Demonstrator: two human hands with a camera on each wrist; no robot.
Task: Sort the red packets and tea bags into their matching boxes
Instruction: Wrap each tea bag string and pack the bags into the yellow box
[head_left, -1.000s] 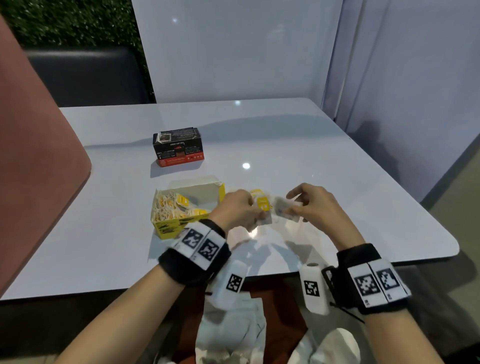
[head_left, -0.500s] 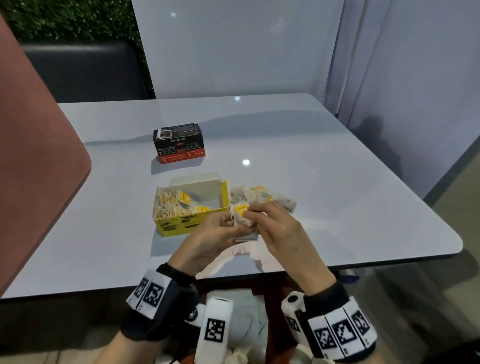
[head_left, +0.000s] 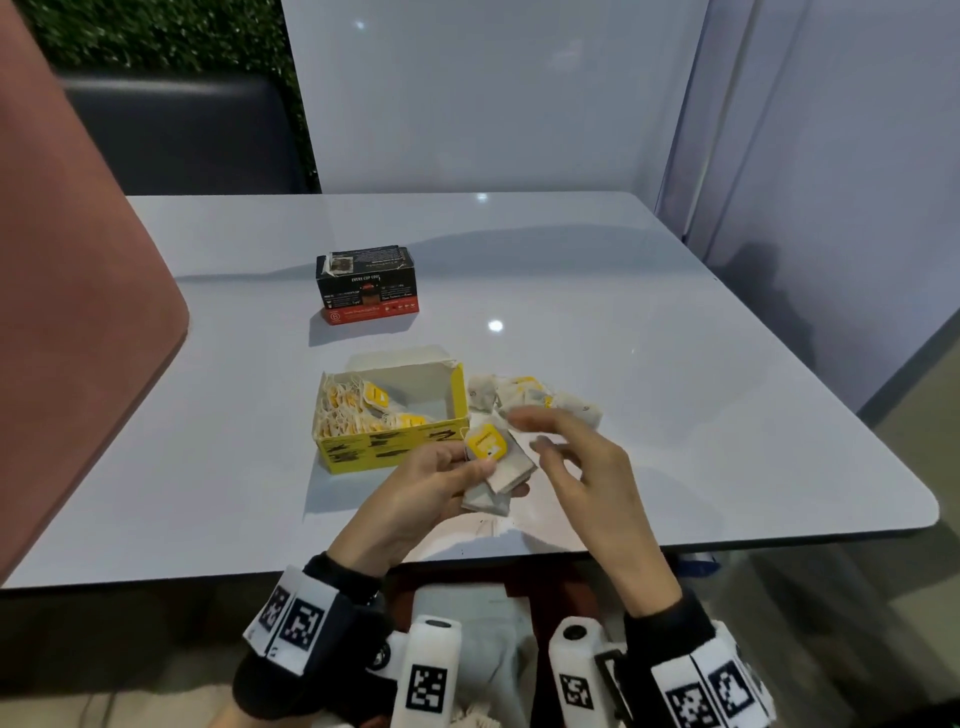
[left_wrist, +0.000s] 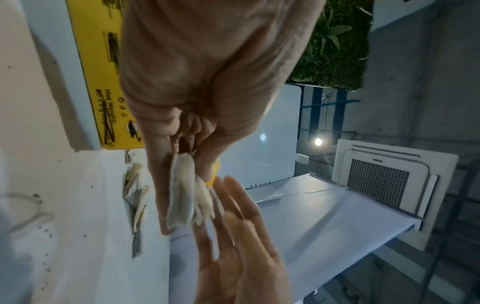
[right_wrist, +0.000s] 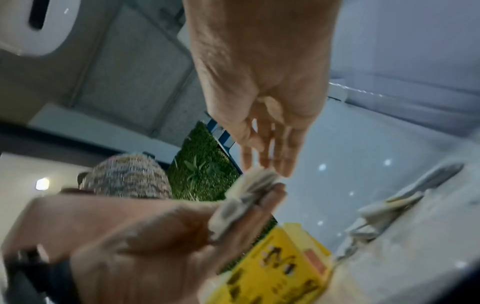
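My left hand (head_left: 457, 475) pinches a small stack of tea bags (head_left: 498, 467) with a yellow tag on top, just right of the open yellow box (head_left: 387, 449). The same stack of tea bags (left_wrist: 187, 197) shows edge-on in the left wrist view, and as tea bags (right_wrist: 244, 197) in the right wrist view. My right hand (head_left: 561, 441) hovers beside the stack with its fingers straight, holding nothing. The yellow box holds several tea bags with strings. A loose pile of tea bags (head_left: 530, 397) lies on the table right of the box. A closed black and red box (head_left: 366, 283) stands farther back.
The white table (head_left: 675, 389) has its near edge right under my wrists. A pink chair back (head_left: 78, 312) rises at the left. White partition panels (head_left: 493, 93) stand behind and to the right of the table.
Both hands drew back toward the near edge with tea bags gathered in the left. My right hand has let go of the stack and spread its fingers beside it.
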